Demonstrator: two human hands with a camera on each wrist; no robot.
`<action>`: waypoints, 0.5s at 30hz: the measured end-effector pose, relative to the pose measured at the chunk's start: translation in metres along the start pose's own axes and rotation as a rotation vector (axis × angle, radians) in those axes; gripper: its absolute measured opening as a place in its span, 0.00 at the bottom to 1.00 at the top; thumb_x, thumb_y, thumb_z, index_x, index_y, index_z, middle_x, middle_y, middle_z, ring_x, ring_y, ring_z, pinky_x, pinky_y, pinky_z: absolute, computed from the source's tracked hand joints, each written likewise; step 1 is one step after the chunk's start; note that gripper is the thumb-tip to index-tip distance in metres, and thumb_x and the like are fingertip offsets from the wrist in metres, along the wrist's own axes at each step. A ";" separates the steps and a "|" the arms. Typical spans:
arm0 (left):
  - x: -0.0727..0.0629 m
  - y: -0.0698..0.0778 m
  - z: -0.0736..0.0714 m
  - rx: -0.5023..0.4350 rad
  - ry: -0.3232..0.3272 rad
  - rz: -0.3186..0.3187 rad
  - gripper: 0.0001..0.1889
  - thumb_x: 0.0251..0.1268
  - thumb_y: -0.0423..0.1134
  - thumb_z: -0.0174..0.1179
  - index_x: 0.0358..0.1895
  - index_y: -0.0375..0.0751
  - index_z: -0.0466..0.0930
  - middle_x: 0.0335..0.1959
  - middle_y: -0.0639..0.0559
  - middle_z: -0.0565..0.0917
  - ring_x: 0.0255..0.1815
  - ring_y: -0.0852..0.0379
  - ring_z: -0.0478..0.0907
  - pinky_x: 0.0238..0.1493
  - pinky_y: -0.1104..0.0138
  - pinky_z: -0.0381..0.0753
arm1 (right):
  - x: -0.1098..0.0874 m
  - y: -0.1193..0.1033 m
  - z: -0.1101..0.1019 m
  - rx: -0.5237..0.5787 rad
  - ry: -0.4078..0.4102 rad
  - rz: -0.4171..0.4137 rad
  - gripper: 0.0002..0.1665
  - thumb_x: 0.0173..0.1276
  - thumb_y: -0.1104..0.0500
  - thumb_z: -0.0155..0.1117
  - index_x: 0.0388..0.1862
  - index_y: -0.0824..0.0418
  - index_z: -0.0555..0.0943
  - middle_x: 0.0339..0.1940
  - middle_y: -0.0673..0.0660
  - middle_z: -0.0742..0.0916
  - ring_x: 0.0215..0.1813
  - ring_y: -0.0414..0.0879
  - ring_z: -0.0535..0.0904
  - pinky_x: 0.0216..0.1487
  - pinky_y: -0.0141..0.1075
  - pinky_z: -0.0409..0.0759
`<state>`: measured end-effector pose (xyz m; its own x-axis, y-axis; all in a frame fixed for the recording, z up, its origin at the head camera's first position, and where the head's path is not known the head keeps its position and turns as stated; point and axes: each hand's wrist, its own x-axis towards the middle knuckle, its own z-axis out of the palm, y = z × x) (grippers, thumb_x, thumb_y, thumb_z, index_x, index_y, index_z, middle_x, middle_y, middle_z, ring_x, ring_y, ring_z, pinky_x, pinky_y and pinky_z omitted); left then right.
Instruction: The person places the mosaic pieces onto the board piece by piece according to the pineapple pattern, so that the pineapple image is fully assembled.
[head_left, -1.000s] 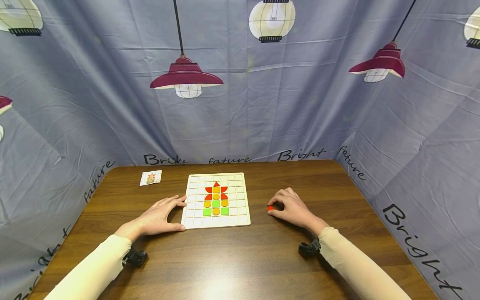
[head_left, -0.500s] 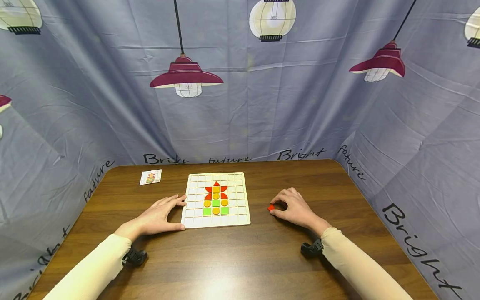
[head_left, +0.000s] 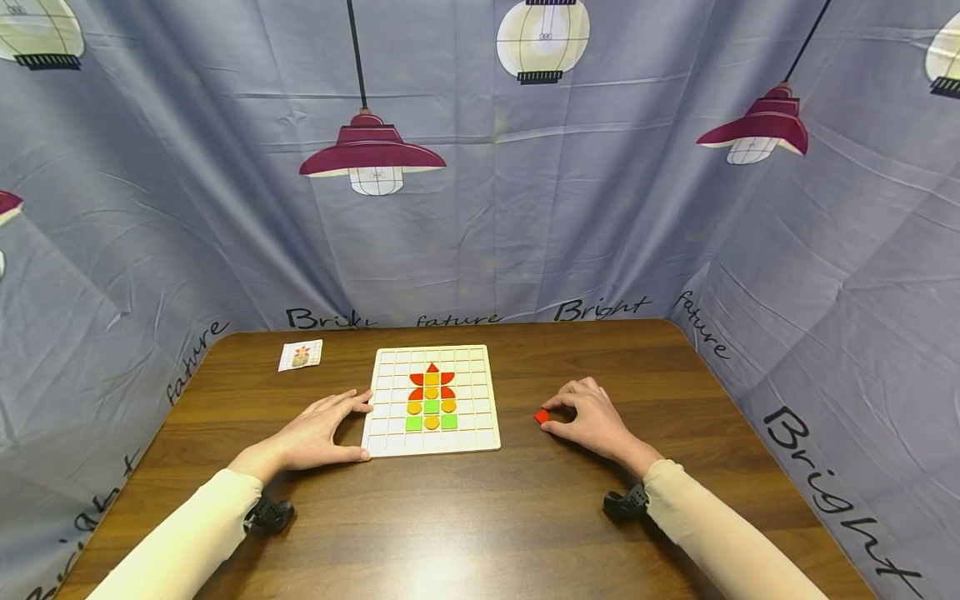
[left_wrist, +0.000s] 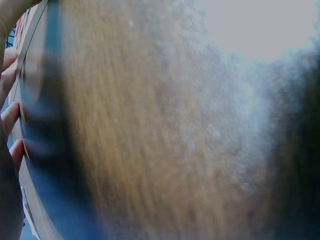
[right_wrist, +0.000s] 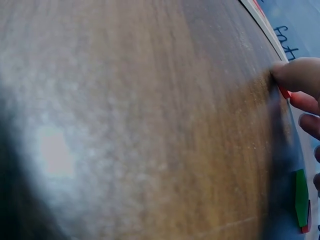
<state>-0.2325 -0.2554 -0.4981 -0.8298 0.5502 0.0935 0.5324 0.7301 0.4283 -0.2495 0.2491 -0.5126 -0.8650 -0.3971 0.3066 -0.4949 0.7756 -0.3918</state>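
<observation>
In the head view my left hand (head_left: 322,432) rests with thumb and fingers spread along the left edge of a white gridded board (head_left: 472,429). Red, yellow and green tiles on the board form a pineapple-like figure, with a red triangle tile (head_left: 432,367) on top and a green square tile (head_left: 414,423) at its lower left. To the right of the board, my right hand (head_left: 588,417) pinches a small red tile (head_left: 542,415) between thumb and fingers, just over the table. Its exact shape is partly hidden by the fingertips.
A small card (head_left: 301,356) with a printed pineapple picture lies at the back left of the brown wooden table (head_left: 480,517). Beyond my right fingers, the right wrist view shows a green tile (right_wrist: 301,197) beside a red piece (right_wrist: 306,220). A patterned curtain (head_left: 465,250) surrounds the table.
My right hand has shifted very slightly right, and the red tile has turned between its fingers, showing more of its face. The left hand and board stay put.
</observation>
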 end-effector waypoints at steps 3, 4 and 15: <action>0.000 0.000 0.000 0.001 -0.005 -0.009 0.46 0.56 0.69 0.69 0.73 0.47 0.71 0.78 0.46 0.66 0.78 0.38 0.60 0.73 0.36 0.56 | 0.000 -0.002 0.000 -0.009 0.010 -0.007 0.17 0.56 0.44 0.81 0.42 0.46 0.91 0.38 0.42 0.82 0.47 0.46 0.72 0.50 0.46 0.69; 0.000 0.000 0.000 0.001 -0.005 -0.011 0.45 0.56 0.69 0.69 0.73 0.47 0.71 0.78 0.46 0.66 0.78 0.38 0.60 0.73 0.36 0.56 | 0.001 -0.003 0.000 -0.013 0.013 -0.011 0.16 0.57 0.44 0.81 0.42 0.47 0.91 0.38 0.42 0.82 0.47 0.46 0.72 0.50 0.46 0.69; 0.000 0.000 0.001 -0.005 0.002 -0.001 0.44 0.56 0.68 0.69 0.72 0.47 0.72 0.78 0.46 0.65 0.78 0.38 0.59 0.73 0.37 0.56 | 0.004 -0.004 0.005 -0.070 0.043 -0.045 0.14 0.56 0.47 0.80 0.38 0.49 0.90 0.36 0.41 0.82 0.44 0.44 0.72 0.47 0.43 0.70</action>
<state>-0.2321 -0.2554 -0.4995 -0.8308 0.5484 0.0951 0.5307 0.7288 0.4327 -0.2516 0.2416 -0.5142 -0.8368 -0.4123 0.3602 -0.5253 0.7901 -0.3160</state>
